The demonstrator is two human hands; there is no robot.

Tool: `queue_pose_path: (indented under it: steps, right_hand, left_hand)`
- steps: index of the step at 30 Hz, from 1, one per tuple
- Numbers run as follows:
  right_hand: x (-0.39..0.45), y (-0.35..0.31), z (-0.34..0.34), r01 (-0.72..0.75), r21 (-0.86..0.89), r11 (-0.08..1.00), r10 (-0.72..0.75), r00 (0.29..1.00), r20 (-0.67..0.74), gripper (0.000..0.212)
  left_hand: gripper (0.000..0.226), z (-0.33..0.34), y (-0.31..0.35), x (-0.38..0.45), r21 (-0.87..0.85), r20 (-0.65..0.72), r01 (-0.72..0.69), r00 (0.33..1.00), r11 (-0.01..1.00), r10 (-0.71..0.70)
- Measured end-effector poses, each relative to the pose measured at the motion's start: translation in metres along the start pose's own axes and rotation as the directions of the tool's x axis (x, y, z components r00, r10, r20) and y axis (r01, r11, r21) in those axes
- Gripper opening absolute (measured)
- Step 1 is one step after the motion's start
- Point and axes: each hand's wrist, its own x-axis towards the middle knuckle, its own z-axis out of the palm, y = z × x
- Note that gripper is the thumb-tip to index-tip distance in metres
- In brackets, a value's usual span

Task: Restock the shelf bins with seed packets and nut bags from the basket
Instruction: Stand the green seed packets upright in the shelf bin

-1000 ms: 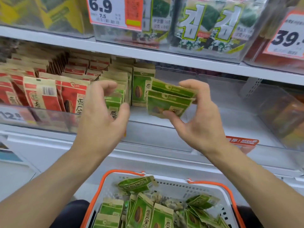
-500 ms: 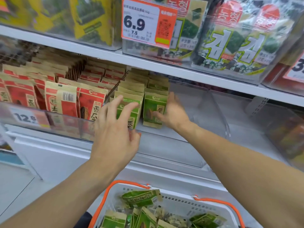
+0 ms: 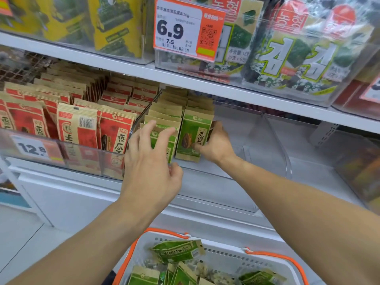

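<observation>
Head view puts both hands inside the clear shelf bin (image 3: 275, 140), where a second ago they were out in front of it and the right hand was carrying a small fan of green packets. Now the right hand (image 3: 216, 144) is at the right side of the front green seed packet (image 3: 194, 136), which stands upright at the head of the right-hand row; its thumb lies along the packet's lower right edge and its fingers go behind, so it looks to be gripping the packet, though the fingers are hidden and I cannot be sure how tightly. The left hand (image 3: 152, 161) has moved forward too: its fingers are spread and nearly straight, tips resting on the front of the left green row (image 3: 162, 128), holding nothing. Half a second ago both hands were already at these rows, and little has shifted since. Red seed packets (image 3: 117, 130) fill the neighbouring bin to the left, behind a clear front with a 12.8 price tag (image 3: 34, 148). To the right of the green rows the bin floor is bare. Above, an upper shelf carries seaweed packs (image 3: 292, 50) and a 6.9 price tag (image 3: 188, 27). Below, between the forearms, the white basket (image 3: 226, 262) with orange handles holds more green packets (image 3: 178, 250) lying loosely at angles.
</observation>
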Motion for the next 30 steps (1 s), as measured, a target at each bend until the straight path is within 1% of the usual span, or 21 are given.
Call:
queue_pose_path:
  steps: [4,8,12,15,17,18,20,21,22,23,24,25,26,28,30]
  right_hand:
    - [-0.002,0.0,-0.003,-0.004,0.018,1.0,0.004,1.0,-0.021,0.066]
    - [-0.006,0.001,-0.012,-0.054,0.04,0.998,0.055,0.998,-0.03,0.076]
    - [-0.013,0.0,-0.028,-0.095,0.07,0.993,0.098,0.994,-0.047,0.07]
    - [-0.025,-0.007,-0.047,-0.079,0.045,0.996,0.081,0.995,-0.061,0.057]
    - [-0.039,-0.014,-0.063,-0.067,0.076,0.995,0.073,0.994,-0.08,0.043]
    - [-0.048,-0.018,-0.072,-0.054,0.125,0.991,0.066,0.994,-0.087,0.034]
    - [-0.076,-0.026,-0.092,-0.011,0.276,0.961,0.032,0.997,-0.072,0.015]
    - [-0.094,-0.028,-0.103,0.01,0.337,0.941,0.006,0.999,-0.046,0.01]
    - [-0.113,-0.028,-0.113,0.032,0.376,0.926,-0.028,0.999,-0.014,0.011]
    - [-0.133,-0.025,-0.123,0.052,0.387,0.92,-0.069,0.997,0.029,0.013]
    - [-0.152,-0.019,-0.131,0.064,0.38,0.923,-0.104,0.991,0.085,0.014]
    - [-0.17,-0.009,-0.136,0.064,0.356,0.932,-0.123,0.982,0.145,0.014]
    - [-0.186,0.005,-0.138,0.051,0.334,0.941,-0.123,0.972,0.199,0.013]
    - [-0.212,0.041,-0.137,-0.039,0.294,0.955,-0.043,0.963,0.265,0.011]
    - [-0.23,0.085,-0.131,-0.137,0.229,0.964,0.068,0.956,0.284,0.01]
  left_hand:
    - [0.069,-0.001,-0.001,0.0,0.003,0.008,-0.003,1.0,1.0,0.003]
    - [0.07,-0.001,-0.002,0.0,0.019,0.007,-0.013,1.0,1.0,0.013]
    - [0.068,-0.002,0.0,0.001,0.026,-0.004,-0.011,1.0,1.0,0.011]
    - [0.064,0.0,0.002,0.001,0.037,-0.032,-0.006,0.999,0.999,0.007]
    - [0.058,0.0,0.007,0.0,0.03,-0.107,-0.008,0.994,1.0,0.011]
    - [0.053,-0.001,0.011,0.0,0.006,-0.168,-0.024,0.985,1.0,0.025]
    - [0.039,-0.005,0.023,-0.002,-0.081,-0.287,-0.106,0.955,0.991,0.079]
    - [0.031,-0.006,0.03,-0.004,-0.14,-0.319,-0.163,0.941,0.977,0.112]
    - [0.023,-0.004,0.038,-0.007,-0.207,-0.32,-0.213,0.937,0.955,0.139]
    - [0.017,-0.001,0.045,-0.011,-0.282,-0.281,-0.233,0.948,0.931,0.152]
    - [0.015,0.005,0.053,-0.017,-0.353,-0.204,-0.215,0.967,0.911,0.149]
    - [0.015,0.013,0.059,-0.025,-0.408,-0.102,-0.173,0.984,0.897,0.144]
    - [0.016,0.023,0.065,-0.035,-0.435,0.003,-0.142,0.987,0.889,0.16]
    - [0.017,0.046,0.075,-0.056,-0.426,0.173,-0.158,0.952,0.891,0.252]
    - [0.016,0.069,0.084,-0.076,-0.395,0.291,-0.196,0.9,0.898,0.324]
